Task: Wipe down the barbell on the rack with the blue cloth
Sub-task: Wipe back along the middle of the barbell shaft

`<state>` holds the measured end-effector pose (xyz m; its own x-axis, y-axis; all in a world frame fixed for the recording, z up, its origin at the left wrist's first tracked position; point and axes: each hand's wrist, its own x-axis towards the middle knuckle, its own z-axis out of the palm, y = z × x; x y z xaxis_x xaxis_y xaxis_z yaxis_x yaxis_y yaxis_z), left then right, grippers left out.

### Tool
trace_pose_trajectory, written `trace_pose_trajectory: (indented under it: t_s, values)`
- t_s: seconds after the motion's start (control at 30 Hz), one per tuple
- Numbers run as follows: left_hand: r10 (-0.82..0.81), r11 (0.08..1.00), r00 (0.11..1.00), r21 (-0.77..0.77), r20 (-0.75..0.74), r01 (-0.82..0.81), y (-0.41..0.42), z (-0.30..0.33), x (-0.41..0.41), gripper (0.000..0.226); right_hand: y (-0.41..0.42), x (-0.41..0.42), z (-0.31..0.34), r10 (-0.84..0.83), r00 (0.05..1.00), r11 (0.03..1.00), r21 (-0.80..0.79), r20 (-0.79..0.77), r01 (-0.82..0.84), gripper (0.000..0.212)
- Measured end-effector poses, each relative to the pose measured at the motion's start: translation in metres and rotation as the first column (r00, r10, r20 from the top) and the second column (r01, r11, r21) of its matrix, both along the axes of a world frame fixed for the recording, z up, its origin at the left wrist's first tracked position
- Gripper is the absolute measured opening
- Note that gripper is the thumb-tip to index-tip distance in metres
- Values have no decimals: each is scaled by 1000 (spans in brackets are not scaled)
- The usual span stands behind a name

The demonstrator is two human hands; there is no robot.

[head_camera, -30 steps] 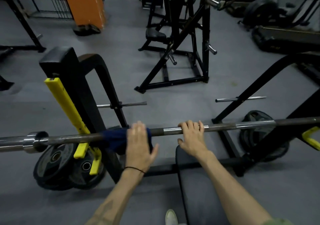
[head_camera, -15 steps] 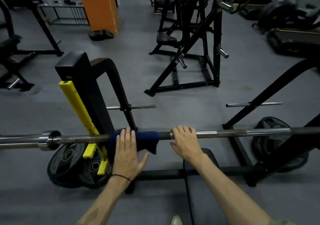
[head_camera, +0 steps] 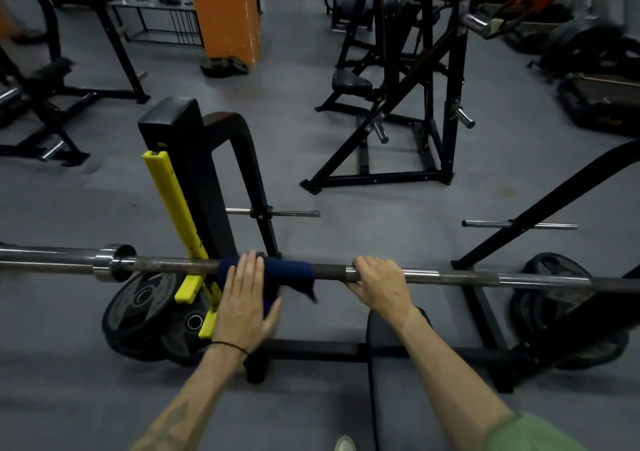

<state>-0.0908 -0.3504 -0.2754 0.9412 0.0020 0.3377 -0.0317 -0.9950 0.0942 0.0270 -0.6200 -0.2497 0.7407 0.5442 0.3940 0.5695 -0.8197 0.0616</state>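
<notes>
On the rack's yellow-lined left upright (head_camera: 173,204), the barbell (head_camera: 450,277) lies across the whole view, its chrome collar (head_camera: 116,262) at the left and its shaft running off the right edge. Half a second ago the left hand (head_camera: 244,306) lay on the shaft just beside the upright, and it is in much the same place now; a full second ago it sat further right along the shaft, nearer the right hand. The blue cloth (head_camera: 291,274) is draped over the shaft between the upright and the right hand, one corner hanging below the bar. The left hand lies flat on the cloth with its fingers straight and together, pressing it down on the bar, a thin black band round its wrist. The right hand (head_camera: 379,284) has kept its grip through all three moments: its fingers curl over the bare shaft just beside the cloth's right end, thumb underneath.

The only holders here are the storage pegs. Black weight plates (head_camera: 145,315) lean stacked by the foot of the left upright, and another plate (head_camera: 554,277) stands by the right-hand frame; whether they hang on pegs or rest on the floor I cannot tell. Two thin chrome pegs (head_camera: 298,213) stick out bare behind the bar. The black bench pad (head_camera: 398,391) lies below the right forearm, and an orange pillar (head_camera: 225,10) stands at the back on the grey floor (head_camera: 346,222).
</notes>
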Motion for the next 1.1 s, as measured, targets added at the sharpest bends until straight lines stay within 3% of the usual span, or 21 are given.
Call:
trace_pose_trajectory:
  t_s: [0.07, 0.13, 0.2, 0.27, 0.3, 0.33, 0.37, 0.4, 0.47, 0.53, 0.6, 0.7, 0.83, 0.9, 1.1]
  values:
    - [70, 997, 997, -41, -17, -70, -14, 3, 6, 90, 0, 3, 3, 0, 1000, 999, -37, -12, 0, 46]
    - [26, 996, 999, -85, -29, -28, -54, 7, 16, 95, 1, 10, 14, -10, 995, 988, -155, -97, -5, 44]
    - [-154, 987, 988, -57, -5, 153, -99, 9, 25, 96, 6, 22, 36, -83, 921, 971, -240, -382, -12, 40]
    - [-282, 959, 959, -16, -1, 282, -123, 9, 29, 96, 10, 36, 56, -144, 626, 980, -199, -767, -18, 35]
    - [-300, 954, 954, -3, -2, 300, -125, 8, 29, 95, 12, 40, 61, -156, 461, 985, -174, -874, 2, 29]
    - [-308, 951, 952, 11, -3, 308, -118, 10, 28, 94, 13, 43, 65, -148, 361, 988, -151, -921, 19, 24]
    - [-310, 950, 951, 25, -7, 310, -105, 12, 27, 93, 12, 45, 66, -144, 338, 989, -143, -930, 29, 20]
    - [-298, 954, 954, 38, -12, 298, -88, 13, 24, 93, 11, 45, 66, -141, 370, 990, -139, -918, 31, 19]
    - [-212, 976, 977, 53, -18, 213, -42, 9, 13, 92, 8, 35, 59, -144, 575, 985, -175, -806, 1, 21]
    - [-92, 995, 996, 44, -3, 92, 2, 8, 1, 88, 0, 24, 41, -94, 857, 983, -182, -507, 0, 25]
    - [27, 999, 1000, 18, 5, -27, 24, 7, -7, 86, -1, 15, 21, -32, 965, 993, -114, -259, 2, 27]
    - [60, 998, 998, -20, -36, -61, -9, 10, 6, 91, 9, 8, 12, -115, 978, 988, -124, -172, 94, 32]
    - [-271, 963, 962, -21, -38, 270, -103, 11, 26, 95, 12, 8, 12, -141, 972, 985, -123, -188, 119, 37]
    - [-359, 933, 933, 15, -33, 360, -121, 12, 28, 93, 7, 8, 12, -136, 973, 986, -123, -185, 114, 39]
    - [-130, 987, 991, 91, -11, 131, -12, 1, -7, 80, 8, 9, 14, -179, 963, 981, -111, -204, 159, 31]
